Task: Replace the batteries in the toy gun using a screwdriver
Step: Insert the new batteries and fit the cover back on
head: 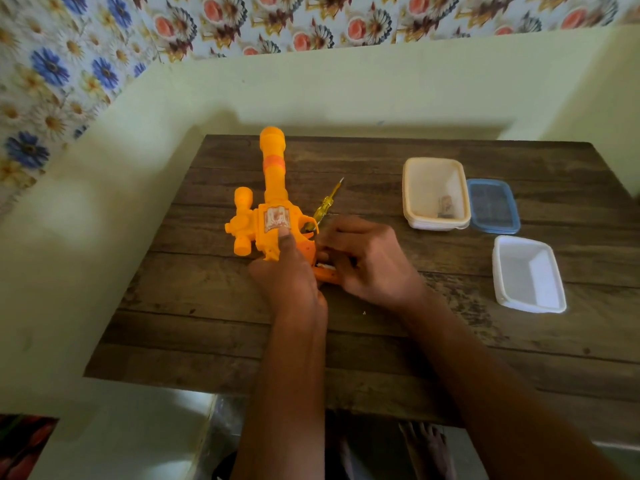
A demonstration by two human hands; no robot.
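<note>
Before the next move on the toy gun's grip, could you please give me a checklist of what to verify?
1. Left hand grips the toy gun: ok.
2. Right hand is at the grip: ok.
3. Screwdriver lies free within reach, behind the gun: ok.
4. Battery cover open: cannot tell, fingers hide it.
5. New batteries in the cream container: cannot tell; something small lies inside.

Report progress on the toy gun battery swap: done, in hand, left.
Done: unclear; the screwdriver lies on the table beside the toy gun, out of hand. In hand: the left hand steadies the gun body while the right hand curls its fingers at the grip, where something white shows. Left: probably seating batteries and screwing the cover shut; small items sit in the cream container.
</note>
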